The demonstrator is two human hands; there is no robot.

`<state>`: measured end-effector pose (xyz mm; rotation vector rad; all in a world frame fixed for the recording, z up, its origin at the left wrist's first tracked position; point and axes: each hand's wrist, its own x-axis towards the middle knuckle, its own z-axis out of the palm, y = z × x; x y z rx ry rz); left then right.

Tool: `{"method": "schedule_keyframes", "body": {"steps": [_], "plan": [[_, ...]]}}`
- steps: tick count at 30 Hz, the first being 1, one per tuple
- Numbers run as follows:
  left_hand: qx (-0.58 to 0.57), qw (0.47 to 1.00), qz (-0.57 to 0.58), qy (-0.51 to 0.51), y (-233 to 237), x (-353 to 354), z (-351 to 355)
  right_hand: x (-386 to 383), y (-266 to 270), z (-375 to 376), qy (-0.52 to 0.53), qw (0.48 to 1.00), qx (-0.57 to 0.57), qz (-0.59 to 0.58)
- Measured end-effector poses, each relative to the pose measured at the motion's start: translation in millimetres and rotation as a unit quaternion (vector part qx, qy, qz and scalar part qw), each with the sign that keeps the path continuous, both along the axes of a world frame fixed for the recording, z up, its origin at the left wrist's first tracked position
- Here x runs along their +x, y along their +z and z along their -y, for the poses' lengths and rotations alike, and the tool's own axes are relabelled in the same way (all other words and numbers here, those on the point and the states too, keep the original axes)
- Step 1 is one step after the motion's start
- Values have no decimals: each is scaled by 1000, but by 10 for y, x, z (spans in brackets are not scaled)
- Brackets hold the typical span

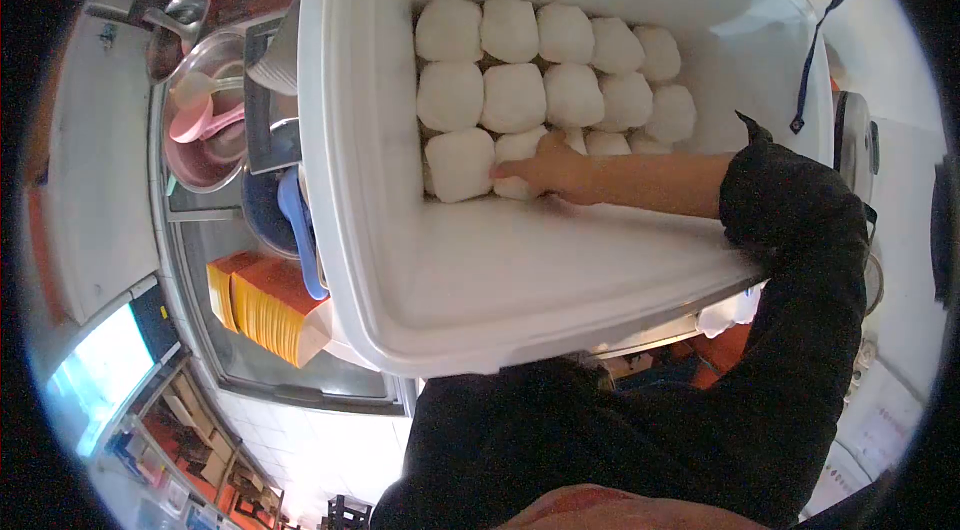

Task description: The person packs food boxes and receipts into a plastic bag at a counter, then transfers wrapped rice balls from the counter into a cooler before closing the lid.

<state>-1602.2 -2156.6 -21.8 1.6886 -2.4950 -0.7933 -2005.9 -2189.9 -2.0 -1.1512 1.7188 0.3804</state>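
My right hand (560,170) reaches from the right into a deep white plastic tub (480,270). Its fingers are bent around a white dough ball (515,149) in the row closest to me, and they partly cover it. Just left of my fingertips lies another rounded, squarish dough ball (460,165), apart from the grip. Several more dough balls (513,98) sit in close rows on the tub's bottom; some at the right of the near row are hidden behind my hand and wrist. My left hand is out of sight.
Left of the tub are a stack of orange-and-yellow cartons (265,305), a blue handle (292,220), a clear bowl (215,60) and a pink scoop (205,120). A dark strap (825,45) hangs by the tub's right edge. A lit window or screen (100,380) shows at lower left.
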Motion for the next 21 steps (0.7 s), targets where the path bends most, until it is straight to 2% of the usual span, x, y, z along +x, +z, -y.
{"method": "schedule_keyframes", "body": {"steps": [4,6,8,10,11,12,13,14,15,17,18,20,21], "plan": [[15,1000,17,-3,28,-116,27,-162,372,178,-19,999,-41,-6],[41,999,12,-7,61,-93,42,-247,786,377,-49,996,-80,-12],[161,986,-34,-19,-214,233,78,-218,1461,550,-106,984,-143,-12],[359,925,-126,-3,-565,721,152,-34,2209,576,-186,959,-211,11],[377,911,-170,-8,-123,664,236,32,2497,515,-213,945,-245,32],[392,896,-206,43,277,590,357,105,2685,427,-237,932,-271,53],[407,876,-241,92,663,499,511,56,2669,289,-185,916,-342,105],[385,861,-314,107,957,412,622,6,2653,150,-130,890,-407,158],[363,841,-384,115,1252,325,733,181,2758,140,-116,879,-422,190],[172,846,-498,78,1938,-129,879,480,2905,114,-85,854,-443,258],[42,862,-501,66,2223,-497,946,604,2948,98,-68,841,-448,295],[-160,866,-471,-50,2612,-961,1146,869,2950,125,-21,835,-435,338],[-231,874,-414,-109,2648,-1166,1155,950,2938,127,-17,837,-429,341]]}}
